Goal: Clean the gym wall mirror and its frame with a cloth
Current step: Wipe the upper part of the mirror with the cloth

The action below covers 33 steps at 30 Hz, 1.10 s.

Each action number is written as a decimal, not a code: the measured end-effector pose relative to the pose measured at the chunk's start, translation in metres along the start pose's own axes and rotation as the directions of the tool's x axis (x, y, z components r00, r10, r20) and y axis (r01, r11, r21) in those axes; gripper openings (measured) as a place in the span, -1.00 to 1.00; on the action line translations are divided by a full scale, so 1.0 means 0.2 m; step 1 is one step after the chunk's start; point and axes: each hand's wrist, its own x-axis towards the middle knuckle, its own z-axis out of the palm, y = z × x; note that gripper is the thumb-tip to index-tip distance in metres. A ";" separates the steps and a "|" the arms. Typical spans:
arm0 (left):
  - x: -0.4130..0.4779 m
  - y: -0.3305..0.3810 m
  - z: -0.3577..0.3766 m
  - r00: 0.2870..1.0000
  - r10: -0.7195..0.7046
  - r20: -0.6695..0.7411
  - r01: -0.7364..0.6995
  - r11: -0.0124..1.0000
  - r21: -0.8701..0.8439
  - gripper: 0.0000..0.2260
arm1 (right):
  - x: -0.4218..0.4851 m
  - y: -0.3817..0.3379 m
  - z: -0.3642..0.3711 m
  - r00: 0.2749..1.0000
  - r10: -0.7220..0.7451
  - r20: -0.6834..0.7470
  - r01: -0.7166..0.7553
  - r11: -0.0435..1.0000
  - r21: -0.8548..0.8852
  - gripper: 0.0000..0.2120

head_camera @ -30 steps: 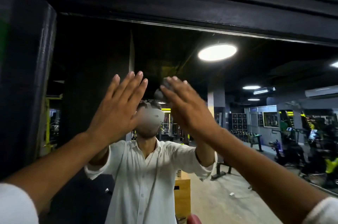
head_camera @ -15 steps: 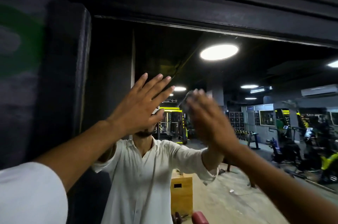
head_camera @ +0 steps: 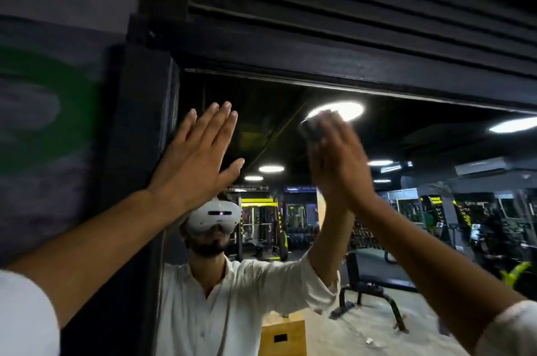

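Dim gym, upper left corner of the wall mirror (head_camera: 261, 123). The dark cloth (head_camera: 313, 127), blurred, lies on the glass just below the frame (head_camera: 319, 68), pressed by the flat-fingered right hand (head_camera: 340, 164). The left hand (head_camera: 197, 152), fingers straight and empty, braces on the glass. Step judged: wiping the upper glass. Next move should carry the cloth along the frame edge with steady pressure.

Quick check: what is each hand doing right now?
Left hand: open, fingers straight, holding nothing.
Right hand: open, blurred, flat fingers pressing the cloth to the mirror.
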 end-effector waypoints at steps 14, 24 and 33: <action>-0.02 -0.24 -0.09 0.983 0.143 0.112 -0.161 0.974 0.162 -0.15 | 0.35 -0.29 0.17 0.984 0.088 -0.154 -0.082 0.995 0.048 -0.53; -0.16 -0.23 -0.10 0.981 -0.187 -0.041 0.188 0.982 0.011 -0.23 | 0.40 -0.85 0.44 0.981 0.145 -0.129 -0.136 0.988 0.076 -0.39; -0.47 -0.18 -0.09 0.970 -0.233 -0.065 0.232 0.973 -0.023 -0.31 | 0.26 -1.00 0.48 0.988 -0.153 0.010 0.149 0.974 0.172 -0.49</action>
